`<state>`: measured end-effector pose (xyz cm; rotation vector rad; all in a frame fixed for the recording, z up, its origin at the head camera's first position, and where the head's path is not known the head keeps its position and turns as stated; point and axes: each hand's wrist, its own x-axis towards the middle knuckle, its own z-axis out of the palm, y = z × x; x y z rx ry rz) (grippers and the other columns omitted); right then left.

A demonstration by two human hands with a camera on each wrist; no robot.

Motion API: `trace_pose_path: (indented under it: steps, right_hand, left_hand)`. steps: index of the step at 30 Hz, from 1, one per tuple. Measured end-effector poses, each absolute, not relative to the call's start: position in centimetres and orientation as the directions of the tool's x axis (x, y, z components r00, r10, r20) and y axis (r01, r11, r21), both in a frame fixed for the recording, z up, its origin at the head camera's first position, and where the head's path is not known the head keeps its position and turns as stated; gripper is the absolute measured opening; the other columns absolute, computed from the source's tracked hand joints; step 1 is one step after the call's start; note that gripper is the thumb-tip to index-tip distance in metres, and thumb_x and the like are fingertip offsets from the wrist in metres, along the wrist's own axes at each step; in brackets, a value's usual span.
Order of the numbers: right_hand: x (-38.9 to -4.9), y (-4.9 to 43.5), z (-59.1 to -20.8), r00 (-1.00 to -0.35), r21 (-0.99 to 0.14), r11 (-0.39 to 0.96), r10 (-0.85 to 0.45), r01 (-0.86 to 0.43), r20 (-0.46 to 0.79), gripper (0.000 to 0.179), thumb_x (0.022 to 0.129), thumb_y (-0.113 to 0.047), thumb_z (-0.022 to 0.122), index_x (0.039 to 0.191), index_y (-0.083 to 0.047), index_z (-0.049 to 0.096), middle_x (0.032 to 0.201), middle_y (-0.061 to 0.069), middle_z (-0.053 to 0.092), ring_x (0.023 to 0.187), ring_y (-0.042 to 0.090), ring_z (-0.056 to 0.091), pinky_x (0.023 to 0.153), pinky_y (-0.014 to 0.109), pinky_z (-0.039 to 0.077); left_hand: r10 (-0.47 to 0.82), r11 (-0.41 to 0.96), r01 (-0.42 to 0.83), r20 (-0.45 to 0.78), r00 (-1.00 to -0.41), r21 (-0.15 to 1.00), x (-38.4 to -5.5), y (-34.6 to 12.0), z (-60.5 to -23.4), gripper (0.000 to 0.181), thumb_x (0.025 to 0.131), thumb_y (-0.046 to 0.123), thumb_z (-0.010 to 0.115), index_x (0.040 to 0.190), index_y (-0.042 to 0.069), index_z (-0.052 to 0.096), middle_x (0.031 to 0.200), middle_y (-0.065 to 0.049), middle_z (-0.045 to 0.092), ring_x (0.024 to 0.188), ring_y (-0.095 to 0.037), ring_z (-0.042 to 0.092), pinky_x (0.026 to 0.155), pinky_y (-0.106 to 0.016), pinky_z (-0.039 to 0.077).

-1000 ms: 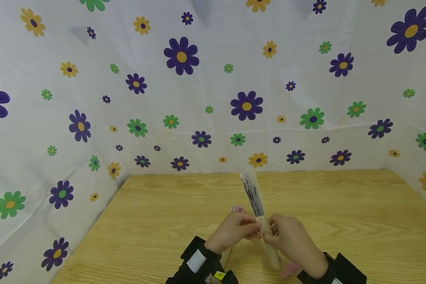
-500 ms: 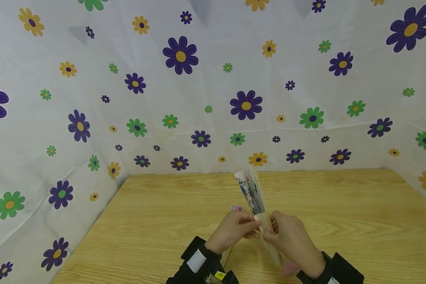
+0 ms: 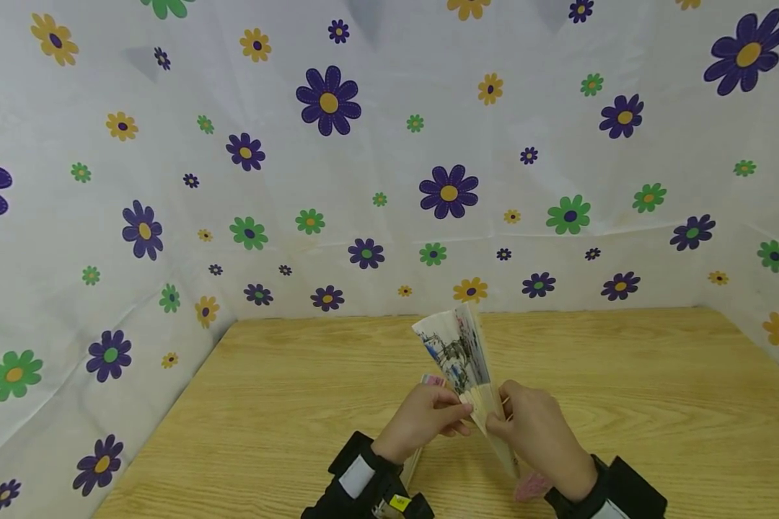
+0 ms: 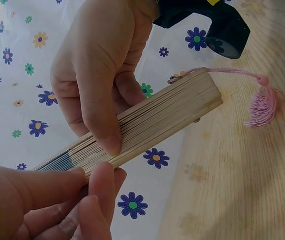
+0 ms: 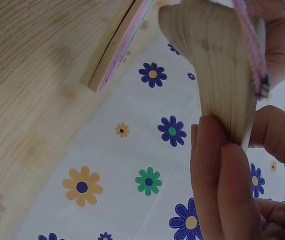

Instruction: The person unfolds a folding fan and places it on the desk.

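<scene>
A partly spread folding fan (image 3: 453,353) with light wooden ribs and a painted white leaf stands tilted above the table, leaf end up. My left hand (image 3: 425,418) pinches its ribs on the left side, thumb in front. My right hand (image 3: 537,429) grips the ribs from the right. In the left wrist view, my right thumb lies along the wooden ribs (image 4: 157,117) and the left fingers hold near the blue leaf edge. From the pivot end hangs a pink tassel (image 4: 262,106). The right wrist view shows the ribs (image 5: 225,65) fanning slightly between my fingers.
A second, folded fan-like thing (image 5: 117,50) with wooden sides and pink edges lies on the wood-grain table (image 3: 285,404), partly hidden beneath my left hand in the head view. A white flower-print cloth (image 3: 376,158) stands behind and at both sides.
The fan has spread wider, its leaf's left edge swinging left and showing more of the painting. Both hands keep hold of it, the right one shifting up slightly.
</scene>
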<state>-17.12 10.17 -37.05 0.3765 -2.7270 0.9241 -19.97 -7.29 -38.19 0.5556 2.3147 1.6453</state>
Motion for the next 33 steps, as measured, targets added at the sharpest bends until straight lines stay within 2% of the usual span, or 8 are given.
trace_pose_path:
  steps: [9,14,19,26,33]
  right_hand:
    - [-17.4,10.4,-37.0,-0.938,-0.536,0.788,-0.146,-0.302,0.314,0.011,0.071,0.004,0.07,0.079,0.005,0.062,0.054,0.004,0.055,0.044,0.008,0.038,0.041,0.021,0.029]
    - [-17.5,10.5,-36.9,-0.939,-0.54,0.785,-0.147,-0.302,0.311,0.01,0.072,0.004,0.07,0.079,0.004,0.063,0.056,0.006,0.059,0.045,0.008,0.042,0.04,0.022,0.035]
    - [-17.5,10.8,-36.8,-0.945,-0.565,0.774,-0.13,-0.285,0.299,0.012,0.073,0.003,0.07,0.081,0.006,0.062,0.061,0.01,0.065,0.046,0.011,0.05,0.04,0.026,0.043]
    - [-17.5,10.9,-36.7,-0.948,-0.584,0.762,-0.126,-0.28,0.291,0.01,0.074,0.002,0.07,0.081,0.005,0.063,0.059,0.009,0.063,0.046,0.01,0.05,0.039,0.026,0.045]
    - [-17.8,11.2,-36.8,-0.939,-0.565,0.774,-0.11,-0.287,0.326,0.01,0.075,0.0,0.07,0.079,0.006,0.063,0.059,0.01,0.066,0.045,0.01,0.051,0.039,0.027,0.044]
  left_hand:
    - [0.423,0.306,0.113,-0.029,-0.906,0.945,-20.0,-7.4,-38.0,0.023,0.097,0.007,0.059,0.097,-0.012,0.071,0.088,-0.033,0.072,0.078,-0.036,0.07,0.056,-0.017,0.052]
    - [0.429,0.314,0.106,-0.042,-0.902,0.943,-20.0,-7.5,-37.9,0.023,0.097,0.007,0.058,0.098,-0.011,0.071,0.091,-0.034,0.072,0.078,-0.033,0.071,0.059,-0.019,0.055]
    - [0.424,0.33,0.079,-0.073,-0.903,0.941,-20.1,-7.5,-37.8,0.023,0.097,0.008,0.059,0.097,-0.011,0.073,0.094,-0.031,0.073,0.074,-0.024,0.072,0.055,-0.014,0.05]
    - [0.429,0.322,0.072,-0.078,-0.9,0.944,-20.0,-7.6,-37.7,0.023,0.097,0.006,0.058,0.096,-0.012,0.073,0.096,-0.032,0.072,0.073,-0.023,0.072,0.053,-0.012,0.047]
    - [0.421,0.319,0.072,-0.074,-0.904,0.945,-20.0,-7.6,-37.6,0.024,0.097,0.007,0.058,0.093,-0.011,0.073,0.093,-0.033,0.072,0.07,-0.02,0.071,0.056,-0.018,0.051]
